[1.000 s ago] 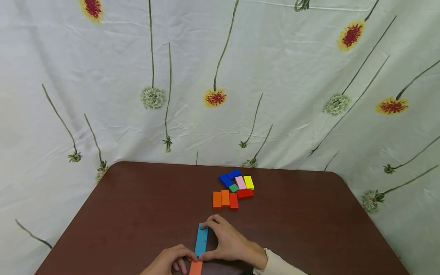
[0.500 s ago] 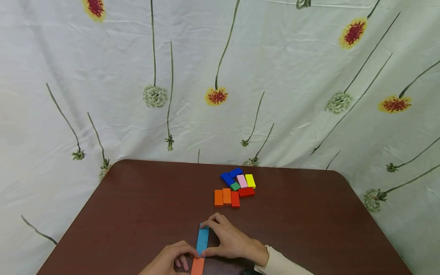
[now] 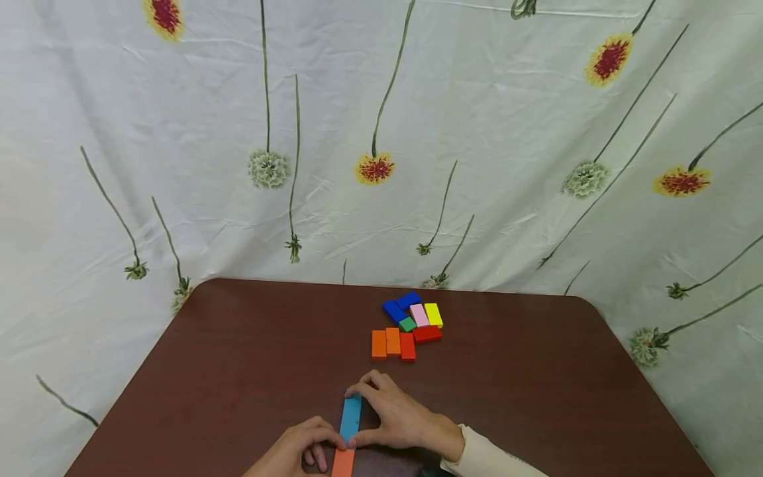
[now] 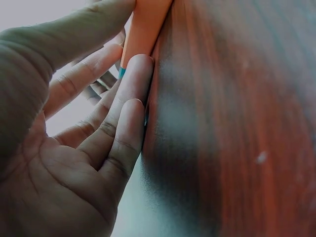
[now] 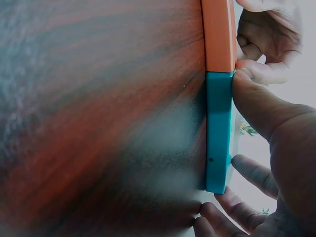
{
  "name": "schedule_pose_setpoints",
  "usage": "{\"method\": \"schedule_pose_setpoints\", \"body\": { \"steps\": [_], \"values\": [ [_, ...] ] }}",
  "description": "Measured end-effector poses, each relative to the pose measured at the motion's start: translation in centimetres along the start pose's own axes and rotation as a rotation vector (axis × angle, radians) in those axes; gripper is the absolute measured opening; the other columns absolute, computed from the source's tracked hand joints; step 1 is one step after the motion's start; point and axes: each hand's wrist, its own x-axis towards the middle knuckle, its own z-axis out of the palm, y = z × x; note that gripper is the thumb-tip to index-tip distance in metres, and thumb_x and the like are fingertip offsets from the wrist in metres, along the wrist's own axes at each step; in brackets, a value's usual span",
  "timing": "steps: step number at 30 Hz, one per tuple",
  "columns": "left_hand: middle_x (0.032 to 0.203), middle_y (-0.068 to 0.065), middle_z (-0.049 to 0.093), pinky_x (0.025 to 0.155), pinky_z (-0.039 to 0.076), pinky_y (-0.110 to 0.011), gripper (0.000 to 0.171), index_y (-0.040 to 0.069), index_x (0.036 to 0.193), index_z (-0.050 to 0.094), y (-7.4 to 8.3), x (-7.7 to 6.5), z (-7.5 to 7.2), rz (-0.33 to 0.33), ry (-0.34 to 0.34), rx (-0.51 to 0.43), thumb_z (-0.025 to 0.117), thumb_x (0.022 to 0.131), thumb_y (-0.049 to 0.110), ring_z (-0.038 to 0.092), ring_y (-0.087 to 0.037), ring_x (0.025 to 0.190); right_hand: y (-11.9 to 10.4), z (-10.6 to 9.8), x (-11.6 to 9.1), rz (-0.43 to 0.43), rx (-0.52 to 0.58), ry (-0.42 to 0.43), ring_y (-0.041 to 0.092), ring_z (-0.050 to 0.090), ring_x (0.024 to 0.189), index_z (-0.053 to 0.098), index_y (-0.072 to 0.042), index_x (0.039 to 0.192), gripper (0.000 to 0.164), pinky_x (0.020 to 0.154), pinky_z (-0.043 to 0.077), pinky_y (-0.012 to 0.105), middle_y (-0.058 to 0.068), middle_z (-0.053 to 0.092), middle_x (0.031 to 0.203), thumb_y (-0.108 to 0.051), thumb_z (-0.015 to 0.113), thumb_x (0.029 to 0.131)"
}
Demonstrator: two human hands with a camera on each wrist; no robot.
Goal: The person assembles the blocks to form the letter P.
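A light blue block (image 3: 350, 419) lies flat on the dark table, end to end with an orange block (image 3: 342, 464) nearer to me. My right hand (image 3: 398, 417) spans the blue block, its thumb by the seam and its index finger at the far end. My left hand (image 3: 296, 447) holds the orange block from the left, with its index fingertip at the seam. In the right wrist view, the blue block (image 5: 218, 129) meets the orange block (image 5: 218, 37) without a visible gap. The orange block's near end is cut off below the head view.
Farther back on the table (image 3: 268, 344) lies a group of loose blocks: orange (image 3: 379, 344), red (image 3: 427, 334), blue (image 3: 408, 301), green (image 3: 407, 324), pink (image 3: 419, 315) and yellow (image 3: 433, 315). Behind the table hangs a flower-patterned cloth (image 3: 334, 119).
My right index finger has shifted slightly to the blue block's far end, covering its edge. Both hands otherwise stay in place, and the head view shifts a little.
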Motion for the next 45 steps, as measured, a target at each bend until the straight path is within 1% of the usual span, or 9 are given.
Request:
{"method": "schedule_pose_setpoints", "body": {
  "steps": [6,8,15,18,22,27,32,41,45],
  "values": [
    [0.108,-0.01,0.057,0.064,0.05,-0.023,0.027,0.002,0.115,0.067,-0.1,0.2,-0.1,-0.033,-0.004,-0.001,0.074,0.092,0.014,0.058,0.002,0.075,0.0,0.0,0.2,0.002,-0.004,-0.025,0.008,0.042,0.11,0.054,-0.023,0.138,0.059,0.091,0.045,0.021,-0.006,0.045,0.125,-0.051,0.072,0.089],
    [0.109,-0.009,0.056,0.064,0.05,-0.022,0.026,0.003,0.113,0.068,-0.1,0.3,0.1,-0.021,0.013,0.023,0.075,0.091,0.015,0.057,0.003,0.075,0.1,-0.1,0.2,-0.001,0.001,-0.034,0.008,0.042,0.11,0.053,-0.023,0.139,0.058,0.091,0.046,0.021,-0.005,0.045,0.126,-0.051,0.07,0.091],
    [0.12,-0.02,0.051,0.06,0.049,-0.021,0.024,0.005,0.11,0.069,0.2,0.8,0.2,-0.049,0.048,0.042,0.077,0.09,0.016,0.054,0.004,0.076,0.6,-1.3,0.4,0.004,0.036,-0.027,0.01,0.049,0.114,0.055,-0.02,0.139,0.054,0.098,0.048,0.026,-0.002,0.051,0.129,-0.05,0.064,0.096],
    [0.126,-0.024,0.05,0.059,0.049,-0.02,0.027,0.006,0.114,0.068,0.2,0.9,0.4,-0.016,0.062,0.078,0.076,0.09,0.016,0.053,0.004,0.075,0.9,-2.0,0.5,0.022,0.026,-0.018,0.012,0.05,0.117,0.056,-0.02,0.138,0.054,0.102,0.048,0.03,-0.001,0.053,0.132,-0.048,0.067,0.094],
    [0.132,-0.028,0.049,0.059,0.05,-0.019,0.03,0.008,0.117,0.068,0.1,1.0,0.6,0.018,0.069,0.108,0.077,0.09,0.017,0.054,0.005,0.074,1.1,-2.3,0.6,0.029,0.021,-0.051,0.011,0.049,0.122,0.057,-0.022,0.137,0.057,0.105,0.047,0.033,-0.004,0.054,0.135,-0.046,0.074,0.089],
    [0.135,-0.029,0.049,0.059,0.05,-0.019,0.032,0.007,0.118,0.069,0.1,1.0,0.4,-0.016,0.052,0.089,0.078,0.089,0.018,0.053,0.006,0.076,1.0,-1.7,0.6,0.003,-0.017,-0.077,0.01,0.047,0.121,0.057,-0.023,0.136,0.062,0.102,0.047,0.028,-0.007,0.055,0.135,-0.05,0.078,0.084],
    [0.136,-0.029,0.05,0.06,0.05,-0.019,0.033,0.004,0.119,0.07,0.0,1.0,0.3,-0.016,0.043,0.094,0.077,0.089,0.016,0.053,0.005,0.077,0.9,-1.4,0.7,-0.008,-0.037,-0.066,0.009,0.046,0.116,0.057,-0.022,0.135,0.062,0.099,0.047,0.026,-0.007,0.056,0.134,-0.049,0.079,0.084],
    [0.136,-0.032,0.047,0.06,0.049,-0.019,0.037,0.002,0.122,0.067,-0.2,0.9,0.3,-0.035,0.047,0.085,0.078,0.089,0.015,0.053,0.006,0.076,1.0,-1.4,0.7,-0.014,-0.022,-0.077,0.008,0.046,0.115,0.057,-0.023,0.136,0.061,0.099,0.047,0.026,-0.008,0.056,0.135,-0.05,0.077,0.085],
    [0.138,-0.032,0.046,0.059,0.049,-0.019,0.039,0.001,0.123,0.066,-0.3,0.9,0.3,-0.027,0.052,0.082,0.077,0.089,0.014,0.053,0.005,0.075,1.5,-2.0,0.9,0.0,-0.003,-0.055,0.011,0.048,0.12,0.057,-0.022,0.136,0.06,0.102,0.047,0.031,-0.006,0.057,0.135,-0.051,0.075,0.086]
  ]
}}
